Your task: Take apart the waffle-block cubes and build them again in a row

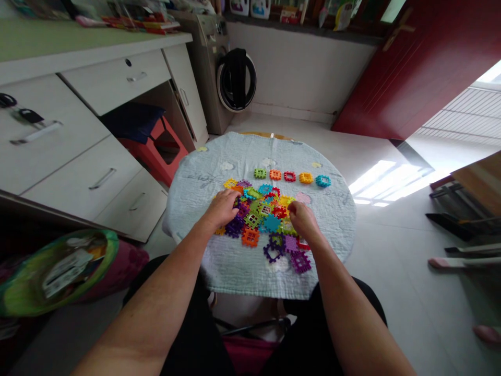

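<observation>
A mixed pile of colourful interlocking plastic building tiles lies on the cloth-covered round table [230,266]. My left hand [224,210] rests on the pile's left side, thumb apart from the fingers. Its fingertips are by an orange tile [237,189], with dark purple tiles [234,227] beneath. At the right side, my right hand [303,219] has its fingers curled together beside a yellow tile [287,201]; whatever they hold is hidden. Blue [271,223] and orange tiles [250,236] lie between the hands. Purple tiles [300,261] sit nearer me, below the right hand.
Beyond the pile stands a row of several small tile pieces, from green [260,173] to blue [323,180]. A red stool [168,151] and white drawers [113,177] are at the left, near a lined bin [113,261]. Behind is a washing machine [207,68].
</observation>
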`<state>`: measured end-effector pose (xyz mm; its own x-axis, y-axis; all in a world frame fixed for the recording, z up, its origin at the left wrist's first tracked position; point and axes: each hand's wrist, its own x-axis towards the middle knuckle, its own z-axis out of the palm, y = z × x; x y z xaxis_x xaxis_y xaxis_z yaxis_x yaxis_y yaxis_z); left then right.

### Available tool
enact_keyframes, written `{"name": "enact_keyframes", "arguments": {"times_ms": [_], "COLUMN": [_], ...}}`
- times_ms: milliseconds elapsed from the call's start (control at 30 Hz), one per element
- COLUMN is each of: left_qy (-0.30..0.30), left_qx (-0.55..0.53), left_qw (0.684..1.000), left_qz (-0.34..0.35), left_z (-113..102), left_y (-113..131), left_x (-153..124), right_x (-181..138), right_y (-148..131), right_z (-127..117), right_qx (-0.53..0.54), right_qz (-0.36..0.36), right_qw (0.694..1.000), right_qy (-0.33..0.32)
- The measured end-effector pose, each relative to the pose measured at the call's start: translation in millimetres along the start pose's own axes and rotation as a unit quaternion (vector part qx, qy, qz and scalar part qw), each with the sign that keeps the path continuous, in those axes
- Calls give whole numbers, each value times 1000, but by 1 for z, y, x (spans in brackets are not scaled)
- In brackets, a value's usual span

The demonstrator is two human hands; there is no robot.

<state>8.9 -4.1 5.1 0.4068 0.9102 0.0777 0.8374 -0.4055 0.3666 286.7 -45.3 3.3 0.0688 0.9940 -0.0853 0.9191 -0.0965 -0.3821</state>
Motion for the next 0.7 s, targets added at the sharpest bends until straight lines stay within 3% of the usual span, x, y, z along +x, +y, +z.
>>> {"name": "enact_keyframes", "arguments": {"times_ms": [133, 233, 367, 700], "left_qy": [63, 80, 68, 38], "left_qx": [-35, -50, -54, -36], "left_qw": [997, 995, 995, 997], "left_qz": [15, 26, 47, 51], "left_z": [-1, 0, 5, 11], "left_y": [14, 25, 34, 32], "left_x": [1, 1, 0, 1], "right_x": [2, 2, 1, -2], "right_y": [7, 14, 13, 6], "right_z": [-11, -11, -2, 0], "right_qx": [7, -20, -90, -97], "right_qz": [28, 12, -35, -33], "right_qw": [1000, 998, 989, 988], "right_qy": [4, -53, -113, -115]}}
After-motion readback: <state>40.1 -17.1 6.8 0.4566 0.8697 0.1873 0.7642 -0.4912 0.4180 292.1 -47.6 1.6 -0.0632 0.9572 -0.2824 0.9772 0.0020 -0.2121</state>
